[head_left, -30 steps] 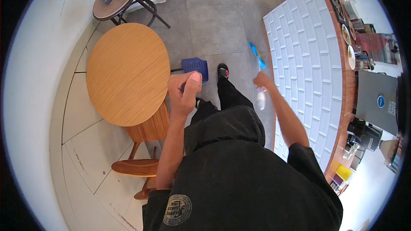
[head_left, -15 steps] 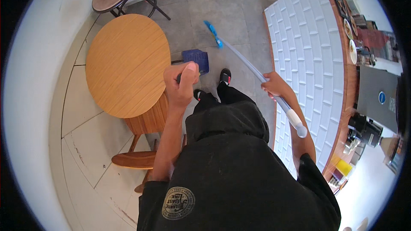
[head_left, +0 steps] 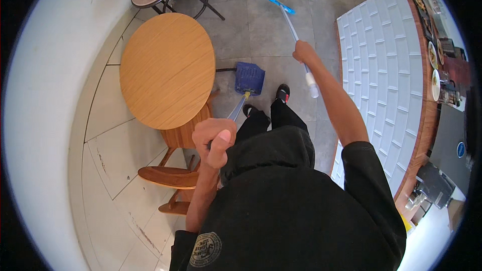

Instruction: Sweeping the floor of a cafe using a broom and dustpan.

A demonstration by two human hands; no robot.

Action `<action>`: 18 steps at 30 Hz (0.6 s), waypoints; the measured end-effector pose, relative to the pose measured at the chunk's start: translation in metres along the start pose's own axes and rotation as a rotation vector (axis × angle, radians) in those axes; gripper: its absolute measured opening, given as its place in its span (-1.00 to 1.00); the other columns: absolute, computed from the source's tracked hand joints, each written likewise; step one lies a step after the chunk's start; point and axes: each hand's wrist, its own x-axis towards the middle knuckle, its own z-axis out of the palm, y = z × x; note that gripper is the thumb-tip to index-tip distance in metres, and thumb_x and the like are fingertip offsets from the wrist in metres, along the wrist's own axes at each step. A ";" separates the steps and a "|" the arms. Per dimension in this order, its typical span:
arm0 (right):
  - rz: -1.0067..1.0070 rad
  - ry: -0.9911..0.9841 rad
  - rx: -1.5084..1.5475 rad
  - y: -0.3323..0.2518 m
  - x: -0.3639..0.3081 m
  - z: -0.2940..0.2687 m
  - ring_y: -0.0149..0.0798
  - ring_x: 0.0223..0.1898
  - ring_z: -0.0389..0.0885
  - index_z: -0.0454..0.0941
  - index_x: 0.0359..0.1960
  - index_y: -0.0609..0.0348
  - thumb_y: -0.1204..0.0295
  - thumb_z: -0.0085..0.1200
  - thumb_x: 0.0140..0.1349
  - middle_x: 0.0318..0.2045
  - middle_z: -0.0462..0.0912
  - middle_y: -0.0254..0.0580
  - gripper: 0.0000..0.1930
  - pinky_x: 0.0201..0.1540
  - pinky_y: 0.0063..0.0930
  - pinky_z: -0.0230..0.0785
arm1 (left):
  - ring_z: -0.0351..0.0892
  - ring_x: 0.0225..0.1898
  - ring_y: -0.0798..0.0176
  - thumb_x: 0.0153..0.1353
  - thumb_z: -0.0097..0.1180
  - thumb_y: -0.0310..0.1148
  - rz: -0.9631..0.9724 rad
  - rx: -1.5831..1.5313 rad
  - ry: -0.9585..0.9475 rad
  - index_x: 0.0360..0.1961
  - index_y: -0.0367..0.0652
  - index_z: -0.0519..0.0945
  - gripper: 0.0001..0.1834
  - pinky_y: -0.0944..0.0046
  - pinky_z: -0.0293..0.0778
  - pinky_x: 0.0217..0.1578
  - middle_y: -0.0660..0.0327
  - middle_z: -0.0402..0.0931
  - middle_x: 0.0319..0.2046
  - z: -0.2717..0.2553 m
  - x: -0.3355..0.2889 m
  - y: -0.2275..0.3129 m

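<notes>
Altogether two cleaning tools show: one blue plastic dustpan [head_left: 249, 78] on a grey pole, resting on the grey floor beside the round wooden table [head_left: 168, 68], and one blue-headed broom [head_left: 277, 4] on a pale stick. The left hand [head_left: 215, 140] is fisted around the dustpan pole; the right hand [head_left: 304, 52] grips the broom stick, fingers hidden. A wooden chair [head_left: 170, 173] is partly tucked under the table.

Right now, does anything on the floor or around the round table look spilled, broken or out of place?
Nothing stands out. The left hand holds the handle of a blue dustpan set on the grey floor; the right hand grips a broom. The round table stands level, with a wooden chair tucked beside it. No spill shows.
</notes>
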 end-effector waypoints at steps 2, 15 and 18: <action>-0.006 -0.088 -0.044 -0.002 0.003 0.024 0.13 -0.32 0.65 0.56 -0.32 0.34 0.46 0.08 0.00 -0.37 0.64 0.16 -0.78 -0.27 -0.07 0.51 | 0.10 -0.81 0.36 0.11 -0.10 -0.35 0.001 0.011 -0.004 -0.84 -0.23 0.16 -0.58 0.31 -0.06 -0.73 0.28 0.11 -0.85 0.000 -0.005 -0.003; -0.153 -0.309 -0.073 0.027 -0.254 0.005 0.23 -0.29 0.60 0.36 0.04 0.33 0.57 0.01 -0.04 -0.38 0.58 0.33 -0.51 -0.19 0.02 0.44 | 0.05 -0.83 0.38 0.13 -0.15 -0.37 0.096 0.044 0.034 -0.85 -0.22 0.16 -0.58 0.33 -0.05 -0.76 0.29 0.09 -0.87 -0.016 -0.022 -0.019; -0.113 -0.312 -0.011 0.018 -0.271 -0.025 0.21 -0.30 0.60 0.28 0.16 0.32 0.56 -0.03 -0.01 -0.39 0.57 0.34 -0.42 -0.20 0.00 0.45 | 0.09 -0.81 0.31 0.10 -0.11 -0.36 0.062 0.051 0.032 -0.82 -0.24 0.19 -0.61 0.29 -0.03 -0.73 0.26 0.10 -0.84 -0.021 -0.025 -0.019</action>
